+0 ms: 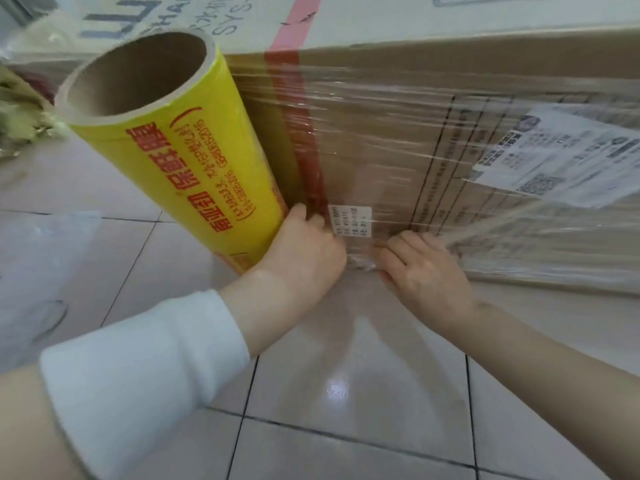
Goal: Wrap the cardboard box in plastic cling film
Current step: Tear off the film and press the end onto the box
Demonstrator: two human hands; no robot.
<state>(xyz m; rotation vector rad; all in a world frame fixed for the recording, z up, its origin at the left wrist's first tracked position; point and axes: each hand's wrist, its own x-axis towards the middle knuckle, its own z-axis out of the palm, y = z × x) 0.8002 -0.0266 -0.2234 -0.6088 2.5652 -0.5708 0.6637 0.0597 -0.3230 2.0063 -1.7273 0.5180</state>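
On tiled floor point(346, 427), left grip point(304, 247) clasps the roll point(194, 161) against the cardboard box point(381, 133); right grip point(426, 268) pinches cling film point(360, 262).

A large brown cardboard box point(398, 140) is standing on the glossy tiled floor point(346, 393). A yellow-labelled cling-film roll point(194, 161) is leaning at its left end, with clear plastic cling film point(381, 109) lying across its near face. The left hand point(304, 247) is sitting between roll and box, the right hand point(422, 268) just beside it, low on the film.
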